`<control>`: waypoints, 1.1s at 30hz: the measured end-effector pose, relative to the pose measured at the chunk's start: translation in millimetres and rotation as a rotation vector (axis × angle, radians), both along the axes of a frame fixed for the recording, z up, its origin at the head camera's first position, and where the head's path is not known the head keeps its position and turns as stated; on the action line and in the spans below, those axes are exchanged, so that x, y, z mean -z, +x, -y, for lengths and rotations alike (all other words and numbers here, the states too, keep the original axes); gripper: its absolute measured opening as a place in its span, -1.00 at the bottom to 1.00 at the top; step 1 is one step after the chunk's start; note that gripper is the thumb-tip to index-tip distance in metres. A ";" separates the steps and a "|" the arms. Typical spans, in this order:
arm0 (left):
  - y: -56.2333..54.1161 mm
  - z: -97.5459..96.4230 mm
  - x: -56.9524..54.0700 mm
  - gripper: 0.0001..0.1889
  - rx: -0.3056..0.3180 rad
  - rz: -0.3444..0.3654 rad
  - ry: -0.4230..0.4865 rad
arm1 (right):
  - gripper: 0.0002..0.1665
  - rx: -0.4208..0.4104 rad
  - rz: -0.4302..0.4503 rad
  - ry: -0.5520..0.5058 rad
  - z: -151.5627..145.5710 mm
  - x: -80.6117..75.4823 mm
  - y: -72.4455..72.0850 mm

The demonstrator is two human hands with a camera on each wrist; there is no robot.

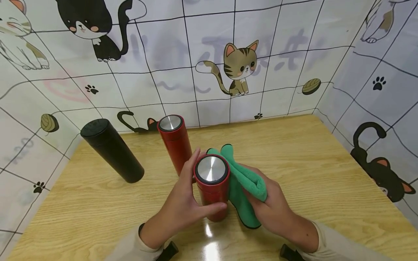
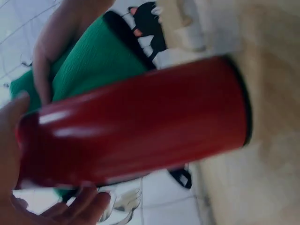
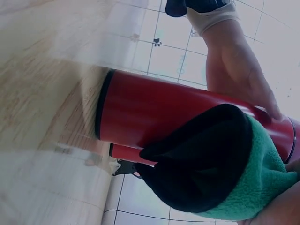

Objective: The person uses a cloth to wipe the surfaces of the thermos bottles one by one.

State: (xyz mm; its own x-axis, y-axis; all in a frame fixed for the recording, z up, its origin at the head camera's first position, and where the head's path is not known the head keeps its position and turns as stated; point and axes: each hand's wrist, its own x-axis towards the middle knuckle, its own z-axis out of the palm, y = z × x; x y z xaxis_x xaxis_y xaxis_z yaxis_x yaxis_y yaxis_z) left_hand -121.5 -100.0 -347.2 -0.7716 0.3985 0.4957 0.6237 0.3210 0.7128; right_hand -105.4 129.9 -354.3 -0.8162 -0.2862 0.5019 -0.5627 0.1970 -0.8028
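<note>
A red thermos (image 1: 213, 192) with a shiny steel lid top stands upright at the front middle of the table. My left hand (image 1: 179, 203) grips it around the upper body, thumb across the near side. In my right hand (image 1: 272, 203) is a folded green cloth (image 1: 248, 181) with dark edging, held up along the thermos's right side. The right wrist view shows the cloth's dark underside (image 3: 201, 159) close by the red thermos (image 3: 154, 108); some right fingers are hidden behind the cloth. In the left wrist view the thermos (image 2: 140, 126) appears sideways, its dark base at the table.
A second red thermos (image 1: 176, 145) stands just behind my left hand. Farther left is a black thermos (image 1: 112, 150), upright. The wood-grain table (image 1: 294, 152) meets a wall covering (image 1: 169, 47) printed with cats and grid lines at the back and sides.
</note>
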 end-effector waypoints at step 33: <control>5.3 7.9 -4.6 0.04 -0.399 -0.296 -0.471 | -0.43 0.017 -0.096 -0.147 -0.3 -1.5 3.1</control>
